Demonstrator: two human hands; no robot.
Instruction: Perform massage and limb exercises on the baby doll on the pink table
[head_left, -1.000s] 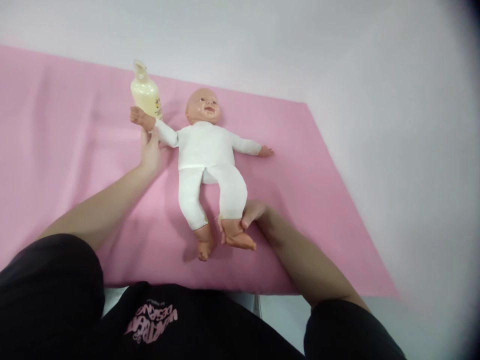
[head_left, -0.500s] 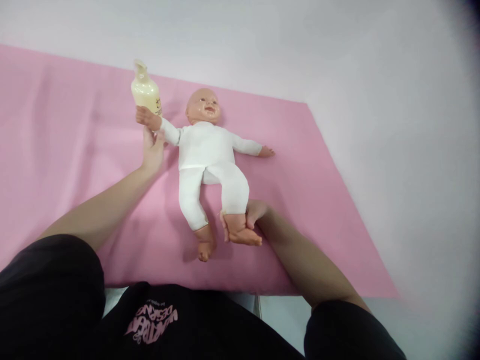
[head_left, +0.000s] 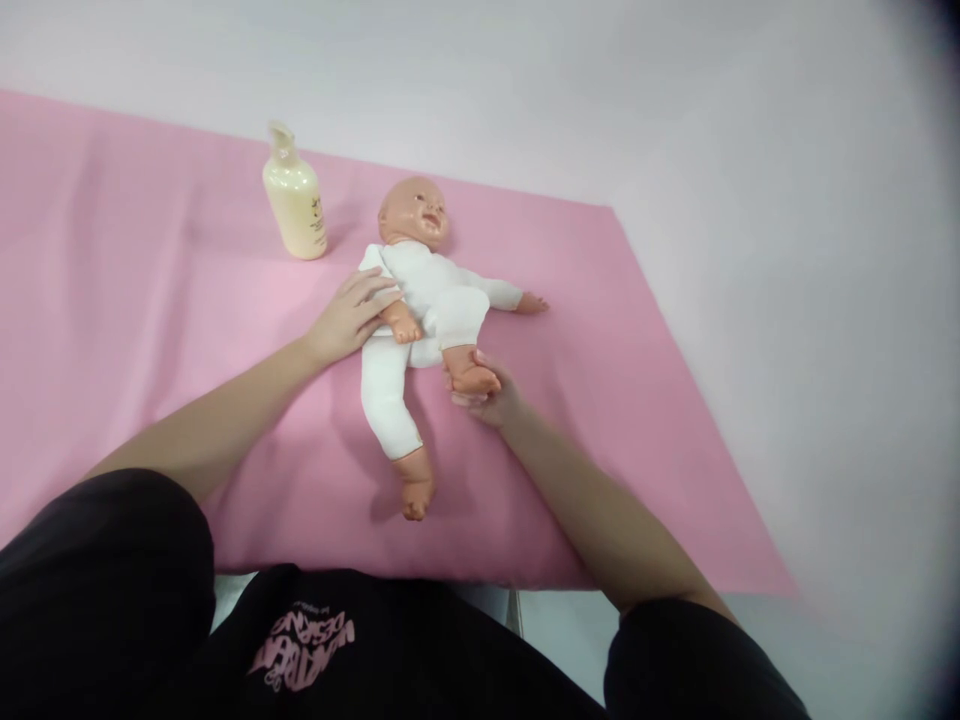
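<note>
A person looks down at a baby doll [head_left: 420, 300] in a white suit, lying on a pink mat [head_left: 150, 300] spread over a pale counter [head_left: 787, 250]. The left hand [head_left: 346, 322] rests flat with fingers spread against the doll's side, just beside the doll's small arm, which is folded across its chest; nothing is gripped in it. The right hand [head_left: 487, 395] is cupped under the doll's foot [head_left: 472, 378], holding it with a loose curl of the fingers so that the leg is bent up toward the belly. The doll's other leg lies straight, pointing back toward the person, and its far arm stretches out away from the right hand, flat on the mat. Judging from this pose, one arm and one leg are already folded in toward the body, while the other arm and leg look untouched. Beyond the left hand, well apart from it and just beside the doll's head, stands a cream lotion bottle [head_left: 295, 205] with a pump top, upright. There is wide bare mat out from the left hand, and a good stretch beyond the right hand before the mat's edge meets the bare counter. The near edge of the mat runs close under the person's black shirt [head_left: 315, 640], so room toward the body is the tightest.
</note>
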